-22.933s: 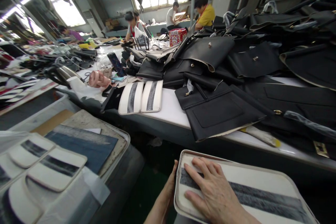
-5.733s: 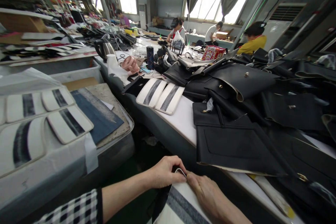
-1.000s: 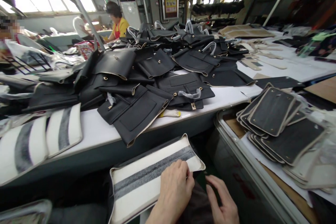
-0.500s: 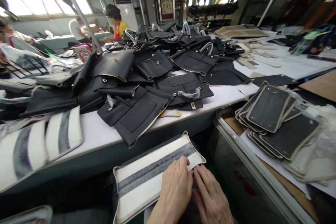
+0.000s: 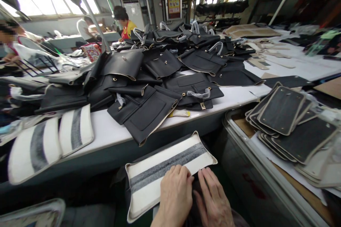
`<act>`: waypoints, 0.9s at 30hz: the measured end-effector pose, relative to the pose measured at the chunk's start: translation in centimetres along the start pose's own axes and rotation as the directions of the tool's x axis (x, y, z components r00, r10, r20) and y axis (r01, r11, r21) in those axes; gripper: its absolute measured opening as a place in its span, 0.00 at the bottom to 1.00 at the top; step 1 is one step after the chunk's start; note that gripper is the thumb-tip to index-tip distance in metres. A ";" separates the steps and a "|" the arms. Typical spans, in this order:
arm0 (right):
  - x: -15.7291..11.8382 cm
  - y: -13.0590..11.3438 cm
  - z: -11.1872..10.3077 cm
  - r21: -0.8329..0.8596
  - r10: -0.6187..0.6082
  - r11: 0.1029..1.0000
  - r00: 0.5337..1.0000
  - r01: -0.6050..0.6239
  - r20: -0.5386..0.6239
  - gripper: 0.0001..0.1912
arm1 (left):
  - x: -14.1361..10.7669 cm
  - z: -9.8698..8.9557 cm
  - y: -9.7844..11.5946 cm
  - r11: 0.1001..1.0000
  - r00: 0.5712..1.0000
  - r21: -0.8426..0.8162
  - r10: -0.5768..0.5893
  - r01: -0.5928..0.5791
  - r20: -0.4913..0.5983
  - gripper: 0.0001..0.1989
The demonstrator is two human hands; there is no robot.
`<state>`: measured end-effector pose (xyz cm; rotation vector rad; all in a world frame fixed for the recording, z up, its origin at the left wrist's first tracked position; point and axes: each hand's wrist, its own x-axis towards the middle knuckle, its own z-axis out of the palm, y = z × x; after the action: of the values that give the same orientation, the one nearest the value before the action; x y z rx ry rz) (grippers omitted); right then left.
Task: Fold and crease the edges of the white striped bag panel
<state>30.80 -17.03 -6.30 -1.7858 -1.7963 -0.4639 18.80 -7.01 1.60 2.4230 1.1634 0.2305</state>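
Striped panel just fwd of hands, below tbl edge, long axis slanting lower L to upper R; L hand, nearer, curled on near long edge, R hand just beside, grip can't tell.

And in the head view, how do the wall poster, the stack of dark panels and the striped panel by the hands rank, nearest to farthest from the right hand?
From the right hand:
1. Striped panel: immediately beside it, toward the left.
2. Stack of dark panels: off to the right.
3. Wall poster: far back across the room.
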 end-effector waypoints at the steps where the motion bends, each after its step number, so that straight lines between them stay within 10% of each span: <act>1: 0.1 -0.3 0.1 0.006 -0.003 1.000 1.000 0.003 -0.004 0.29 | 0.0 0.1 -0.1 0.999 1.000 -0.032 -0.018 0.017 -0.016 0.05; 16: 0.2 -3.6 1.1 0.084 -0.062 0.995 0.998 0.063 -0.017 0.31 | -4.9 -1.3 -3.9 0.998 0.955 0.034 0.061 -0.054 -0.290 0.06; 27: -0.1 -5.1 1.9 0.146 -0.099 0.984 0.995 0.103 -0.032 0.31 | -6.4 -2.2 -5.3 1.000 0.983 0.009 -0.015 0.016 -0.183 0.06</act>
<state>25.49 -16.28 -7.15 -1.5887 -1.8603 -0.3800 10.31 -8.35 1.39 2.4417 1.2635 0.4516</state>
